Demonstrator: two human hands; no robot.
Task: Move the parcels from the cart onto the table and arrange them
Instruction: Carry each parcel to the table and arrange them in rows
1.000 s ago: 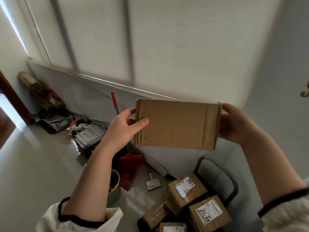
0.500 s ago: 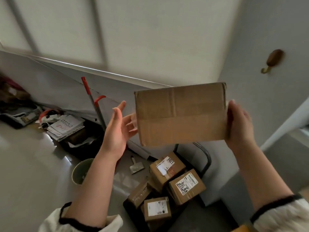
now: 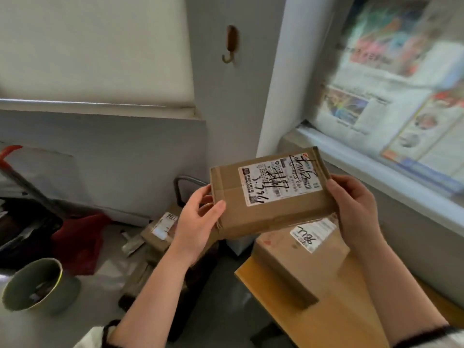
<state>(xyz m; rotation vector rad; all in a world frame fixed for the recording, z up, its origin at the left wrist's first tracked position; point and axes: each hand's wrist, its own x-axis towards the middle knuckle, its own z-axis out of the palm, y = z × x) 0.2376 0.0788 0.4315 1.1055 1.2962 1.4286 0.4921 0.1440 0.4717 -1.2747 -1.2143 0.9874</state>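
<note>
A flat cardboard parcel [image 3: 273, 214] with a white shipping label and black handwriting faces up between my hands, held in the air. My left hand [image 3: 198, 222] grips its left end, thumb on top. My right hand [image 3: 356, 212] grips its right end. Below it a larger cardboard parcel [image 3: 296, 264] with a label lies on the wooden table [image 3: 334, 320]. On the floor to the left the cart [image 3: 183, 187] shows its grey handle, with other labelled parcels [image 3: 160, 229] on it, partly hidden by my left arm.
A green bucket [image 3: 37, 285] stands on the floor at the lower left, a red dustpan [image 3: 80, 237] and broom handle behind it. A window sill [image 3: 376, 167] with newspaper-covered glass runs along the right. A hook [image 3: 231, 43] hangs on the wall.
The view has swung right from the cart toward the table. The parcel has been turned label side up and lowered above the table, and my left hand has closed on its end again.
</note>
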